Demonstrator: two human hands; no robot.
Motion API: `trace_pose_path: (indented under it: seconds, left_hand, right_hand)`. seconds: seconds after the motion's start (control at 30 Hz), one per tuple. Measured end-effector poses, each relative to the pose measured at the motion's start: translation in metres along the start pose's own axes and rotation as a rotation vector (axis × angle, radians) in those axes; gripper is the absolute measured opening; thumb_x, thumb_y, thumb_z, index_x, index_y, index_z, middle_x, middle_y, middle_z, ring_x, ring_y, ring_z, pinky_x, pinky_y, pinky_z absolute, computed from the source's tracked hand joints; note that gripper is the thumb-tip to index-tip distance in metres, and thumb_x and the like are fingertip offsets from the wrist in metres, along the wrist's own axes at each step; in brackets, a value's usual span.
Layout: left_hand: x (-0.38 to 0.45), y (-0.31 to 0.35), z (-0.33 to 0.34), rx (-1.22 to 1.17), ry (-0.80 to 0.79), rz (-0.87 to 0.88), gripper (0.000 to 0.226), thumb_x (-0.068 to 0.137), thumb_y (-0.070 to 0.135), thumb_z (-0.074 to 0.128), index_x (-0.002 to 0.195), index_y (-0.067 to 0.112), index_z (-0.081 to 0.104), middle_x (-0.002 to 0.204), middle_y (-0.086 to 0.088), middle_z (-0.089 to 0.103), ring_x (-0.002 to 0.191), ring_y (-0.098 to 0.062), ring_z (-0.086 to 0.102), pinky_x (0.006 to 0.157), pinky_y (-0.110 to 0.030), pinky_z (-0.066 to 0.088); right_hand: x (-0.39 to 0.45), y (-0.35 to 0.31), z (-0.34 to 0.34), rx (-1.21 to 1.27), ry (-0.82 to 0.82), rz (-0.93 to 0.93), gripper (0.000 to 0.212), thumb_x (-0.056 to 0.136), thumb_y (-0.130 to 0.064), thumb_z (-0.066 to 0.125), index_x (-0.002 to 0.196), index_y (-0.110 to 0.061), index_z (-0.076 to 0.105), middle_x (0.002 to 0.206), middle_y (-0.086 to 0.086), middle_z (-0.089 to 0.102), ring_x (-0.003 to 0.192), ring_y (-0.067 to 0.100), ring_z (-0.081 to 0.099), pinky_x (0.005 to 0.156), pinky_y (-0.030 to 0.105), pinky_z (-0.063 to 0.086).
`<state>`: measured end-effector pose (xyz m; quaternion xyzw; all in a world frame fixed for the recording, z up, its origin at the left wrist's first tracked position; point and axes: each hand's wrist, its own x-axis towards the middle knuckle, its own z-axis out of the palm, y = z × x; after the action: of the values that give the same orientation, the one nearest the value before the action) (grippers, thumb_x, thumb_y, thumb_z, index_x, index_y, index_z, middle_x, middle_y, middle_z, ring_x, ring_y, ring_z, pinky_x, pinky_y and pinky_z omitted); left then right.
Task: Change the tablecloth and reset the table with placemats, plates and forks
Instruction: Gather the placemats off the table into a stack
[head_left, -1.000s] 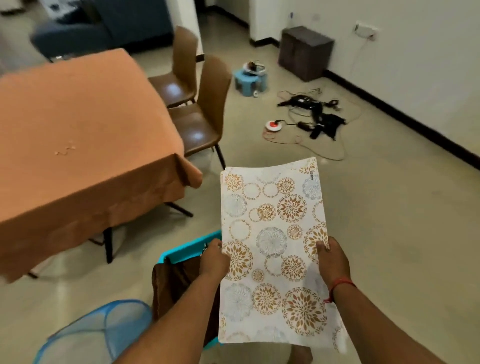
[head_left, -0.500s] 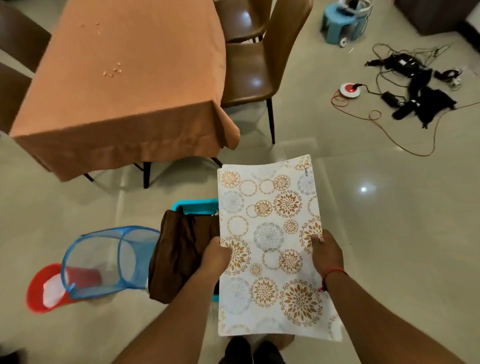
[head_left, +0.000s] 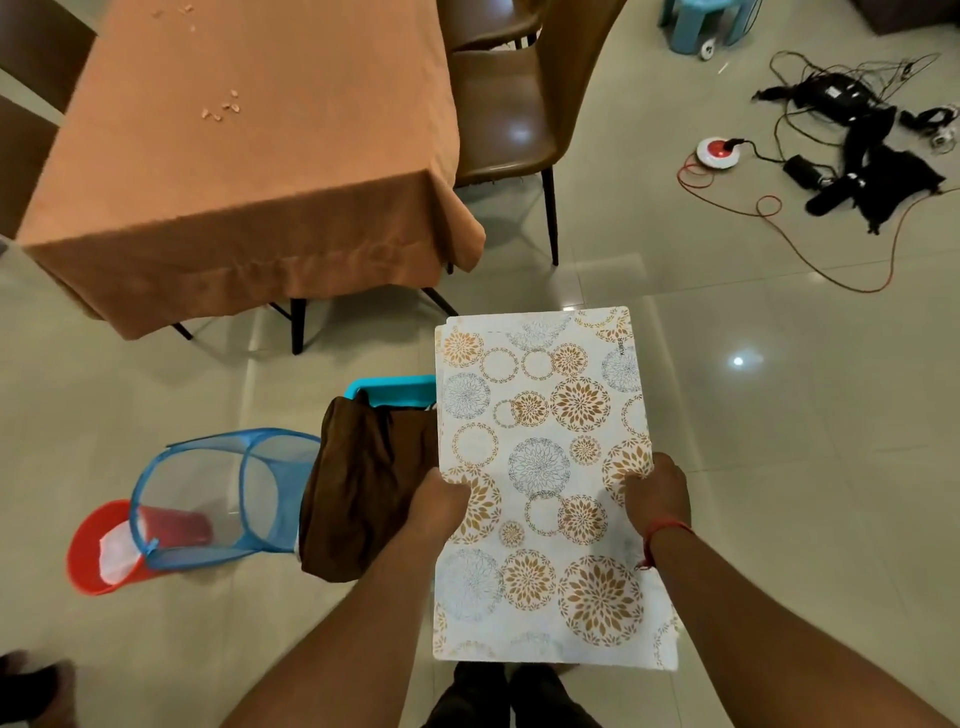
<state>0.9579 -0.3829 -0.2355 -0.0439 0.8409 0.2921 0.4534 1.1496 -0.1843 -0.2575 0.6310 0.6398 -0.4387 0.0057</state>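
Table (head_left: 130, 218) upper left, covered by an orange cloth (head_left: 270, 156) that hangs over the near edge; a few crumbs (head_left: 223, 108) lie on top. Brown chair (head_left: 514, 109) just beside the table's right side. Blue mesh hamper (head_left: 223, 493) lies on its side on the floor, a red tub (head_left: 98, 545) touching its left end. Brown fabric (head_left: 363, 493) is draped over a teal bin (head_left: 389, 389). Placemats (head_left: 545, 493), white with floral circles, are held flat in the air in front of the body. Left hand (head_left: 436, 501) grips their left edge, thumb on top; right hand (head_left: 660, 493) grips the right edge likewise. Cables (head_left: 852, 135) on the floor, far right.
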Motion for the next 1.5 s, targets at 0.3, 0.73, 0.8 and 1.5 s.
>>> trace_pose_path:
  seconds: [0.3,0.73,0.8,1.5]
  left_hand:
    - [0.004,-0.001,0.002,0.043,0.011,-0.014,0.029,0.09,0.028,0.06,0.113,0.01,0.061,0.102,-0.008,0.07,0.089,-0.026,0.07,0.081,-0.04,0.059]
    - [0.004,-0.003,-0.002,0.037,0.032,-0.029,0.031,0.09,0.023,0.059,0.116,0.006,0.058,0.102,-0.01,0.069,0.091,-0.027,0.07,0.079,-0.041,0.059]
    - [0.004,0.0,-0.001,0.039,0.044,-0.033,0.031,0.09,0.021,0.059,0.116,0.006,0.055,0.104,-0.011,0.067,0.092,-0.027,0.069,0.081,-0.042,0.058]
    - [-0.056,0.035,-0.013,0.84,0.295,0.504,0.07,0.102,0.051,0.038,0.157,0.018,0.012,0.165,-0.008,0.014,0.151,-0.027,0.014,0.122,-0.052,0.016]
  right_hand:
    - [0.0,0.002,0.004,-0.059,-0.003,0.045,0.046,0.091,-0.014,0.055,0.136,-0.006,0.05,0.131,0.021,0.048,0.117,0.042,0.051,0.102,0.047,0.044]
    - [0.004,0.0,0.004,-0.154,-0.047,0.063,0.048,0.095,-0.021,0.052,0.142,-0.015,0.045,0.142,0.019,0.039,0.129,0.043,0.036,0.109,0.045,0.032]
    - [0.006,0.0,0.005,-0.156,-0.055,0.075,0.048,0.095,-0.021,0.053,0.141,-0.013,0.046,0.142,0.019,0.039,0.129,0.044,0.036,0.109,0.045,0.031]
    - [-0.02,-0.046,-0.013,-0.254,-0.038,-0.242,0.064,0.098,-0.037,0.054,0.151,-0.01,0.031,0.155,0.015,0.029,0.141,0.036,0.029,0.112,0.048,0.031]
